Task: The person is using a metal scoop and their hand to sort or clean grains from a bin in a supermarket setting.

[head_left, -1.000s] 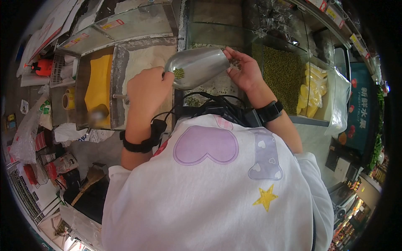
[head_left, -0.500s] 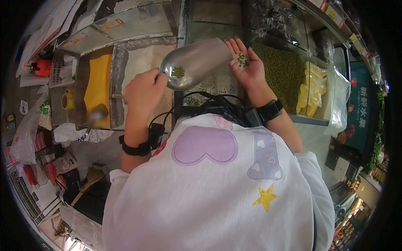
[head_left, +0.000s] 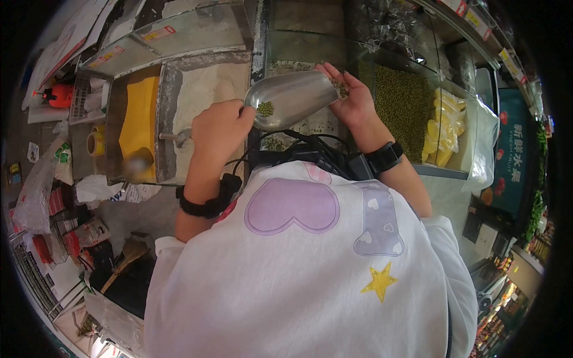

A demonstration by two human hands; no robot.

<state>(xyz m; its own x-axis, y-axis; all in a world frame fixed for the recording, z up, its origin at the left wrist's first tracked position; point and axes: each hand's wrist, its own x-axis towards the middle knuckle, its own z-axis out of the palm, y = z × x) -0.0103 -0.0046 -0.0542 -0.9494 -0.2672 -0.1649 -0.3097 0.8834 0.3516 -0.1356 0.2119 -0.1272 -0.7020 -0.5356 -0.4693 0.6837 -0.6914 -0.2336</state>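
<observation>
My left hand (head_left: 222, 128) is closed around the handle end of a clear metal-grey scoop (head_left: 301, 98). A few green mung beans (head_left: 265, 108) lie at the scoop's back end. Palm up, my right hand (head_left: 356, 106) holds a small heap of pale and greenish bits (head_left: 341, 89). The scoop's mouth now overlaps the palm's near side and hides part of the heap and the finger bases. Beneath the scoop is a glass-walled bin (head_left: 304, 126) with scattered beans on its floor.
Right of my hand stands a bin full of mung beans (head_left: 400, 107), beside yellow packets (head_left: 447, 122). To the left are a white flour bin (head_left: 206, 83), a bin with yellow contents (head_left: 138, 113) and a metal scoop handle (head_left: 172, 136). Black cables (head_left: 310, 143) lie by my waist.
My left hand has moved the scoop slightly right and lower, tilting it, so its mouth reaches over my right palm. The right fingers have curled a little.
</observation>
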